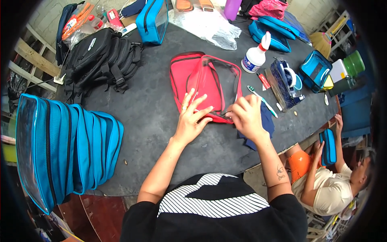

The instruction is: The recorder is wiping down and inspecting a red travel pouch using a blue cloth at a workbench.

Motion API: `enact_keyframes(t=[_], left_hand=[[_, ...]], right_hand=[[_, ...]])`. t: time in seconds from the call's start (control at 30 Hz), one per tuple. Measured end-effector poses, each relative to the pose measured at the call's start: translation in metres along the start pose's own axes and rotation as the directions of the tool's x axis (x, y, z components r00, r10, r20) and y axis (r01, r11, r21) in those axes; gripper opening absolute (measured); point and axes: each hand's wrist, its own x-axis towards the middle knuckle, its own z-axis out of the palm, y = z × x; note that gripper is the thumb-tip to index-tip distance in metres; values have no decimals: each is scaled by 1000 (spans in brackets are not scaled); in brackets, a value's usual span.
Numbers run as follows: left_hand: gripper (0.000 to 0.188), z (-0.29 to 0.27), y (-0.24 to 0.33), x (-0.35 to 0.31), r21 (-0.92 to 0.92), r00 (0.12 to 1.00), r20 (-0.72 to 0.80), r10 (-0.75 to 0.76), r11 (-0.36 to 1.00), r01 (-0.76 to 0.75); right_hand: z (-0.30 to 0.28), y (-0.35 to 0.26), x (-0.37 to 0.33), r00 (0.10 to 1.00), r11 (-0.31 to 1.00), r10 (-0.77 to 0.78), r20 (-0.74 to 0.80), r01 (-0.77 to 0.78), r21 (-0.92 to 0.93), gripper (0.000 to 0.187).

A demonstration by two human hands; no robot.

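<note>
A red pouch [189,76] with dark zippers and a see-through front panel lies on the dark table in front of me. My left hand [190,117] rests on the pouch's lower left part, fingers spread and a ring on one of them. At the lower right corner, my right hand [246,117] has its fingers bent and pinched together on the pouch's edge by the zipper. The exact spot under those fingertips is hidden. Beside my right wrist lie dark blue fabric pieces [267,121], with a green-and-white toothbrush [263,101] just beyond.
Stacked blue bags [76,145] stand at the left, below a black backpack [100,56]. A white spray bottle [254,58] and a see-through case [282,84] are on the right. Another person [326,181] sits at the right, holding a blue pouch [328,147].
</note>
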Motion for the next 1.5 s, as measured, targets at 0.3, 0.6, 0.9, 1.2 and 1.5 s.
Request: enact_keyframes(t=[0.3,0.6,0.9,1.2,1.5], left_hand=[[26,14,5,-3,94,1000,20,-10,996,8],[15,24,19,0,190,993,-106,48,981,-27],[15,25,20,-3,195,990,-129,59,980,-33],[13,36,19,-10,257,969,-156,194,955,-150],[24,40,13,-18,200,978,-169,119,976,-84]], right_hand=[[27,-25,-22,891,911,411,-190,-397,113,26],[48,-28,-30,865,912,407,-294,-369,177,27],[42,-25,-30,895,941,337,-291,-309,140,30],[28,-15,-18,784,747,603,148,-620,239,30],[21,-3,-22,859,785,511,13,-473,401,27]])
